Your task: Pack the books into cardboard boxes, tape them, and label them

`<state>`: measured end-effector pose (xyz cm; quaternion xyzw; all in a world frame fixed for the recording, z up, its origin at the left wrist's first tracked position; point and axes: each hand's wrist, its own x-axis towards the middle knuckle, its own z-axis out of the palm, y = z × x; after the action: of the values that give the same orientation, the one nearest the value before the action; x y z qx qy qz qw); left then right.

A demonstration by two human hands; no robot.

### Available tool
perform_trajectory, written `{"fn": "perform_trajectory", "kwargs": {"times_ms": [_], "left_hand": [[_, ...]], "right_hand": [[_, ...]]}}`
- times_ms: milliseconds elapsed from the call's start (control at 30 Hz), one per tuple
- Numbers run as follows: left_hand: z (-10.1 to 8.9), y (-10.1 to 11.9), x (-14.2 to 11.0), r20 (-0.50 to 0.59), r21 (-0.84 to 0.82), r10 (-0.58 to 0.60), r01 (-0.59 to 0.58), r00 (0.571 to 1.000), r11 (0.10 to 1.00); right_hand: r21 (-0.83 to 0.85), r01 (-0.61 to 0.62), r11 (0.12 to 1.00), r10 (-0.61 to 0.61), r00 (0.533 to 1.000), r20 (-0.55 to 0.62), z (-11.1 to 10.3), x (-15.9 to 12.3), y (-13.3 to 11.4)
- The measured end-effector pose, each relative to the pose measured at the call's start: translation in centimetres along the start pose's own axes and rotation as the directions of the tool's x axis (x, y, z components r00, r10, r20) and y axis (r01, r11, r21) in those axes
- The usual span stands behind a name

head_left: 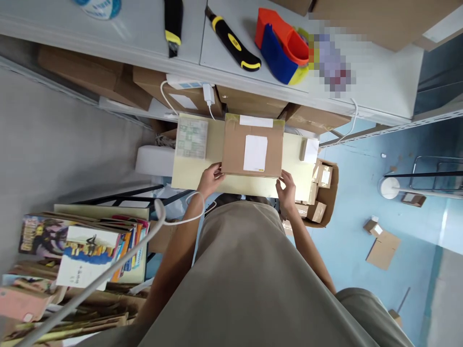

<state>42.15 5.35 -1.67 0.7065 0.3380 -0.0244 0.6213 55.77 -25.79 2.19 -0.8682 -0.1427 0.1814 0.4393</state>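
Note:
A closed cardboard box with a blank-looking white label on its top lies on a pale yellow board in front of me. My left hand grips the box's near left corner, its fingertips partly hidden against the side. At the near right corner my right hand has curled fingers against the box, with the thumb low by the front edge. Left of the box is a flat pad printed with a green pattern. A small white block of labels stands at the board's right end.
On the grey shelf above are two utility knives and an orange and blue tape dispenser. An open carton of small boxes stands right. Books and a grey pole with a white cable are left.

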Motion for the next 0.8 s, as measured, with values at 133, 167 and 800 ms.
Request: {"fn": "perform_trajectory", "kwargs": {"times_ms": [133, 167, 800], "left_hand": [[1.7, -2.9, 0.0, -0.068, 0.061, -0.157, 0.161, 0.985, 0.985], [1.9, -3.4, 0.4, -0.081, 0.074, -0.197, 0.203, 0.977, 0.976], [-2.5, 1.2, 3.8, -0.113, -0.141, -0.051, 0.035, 0.992, 0.989]], "right_hand": [[-0.040, -0.221, 0.974, 0.225, 0.966, 0.124, 3.0, -0.6, 3.6], [-0.047, -0.287, 0.957, 0.291, 0.948, 0.130, 3.5, -0.3, 4.3], [0.259, -0.283, 0.923, 0.294, 0.956, -0.003, 4.1, 3.1, -1.7]]}}
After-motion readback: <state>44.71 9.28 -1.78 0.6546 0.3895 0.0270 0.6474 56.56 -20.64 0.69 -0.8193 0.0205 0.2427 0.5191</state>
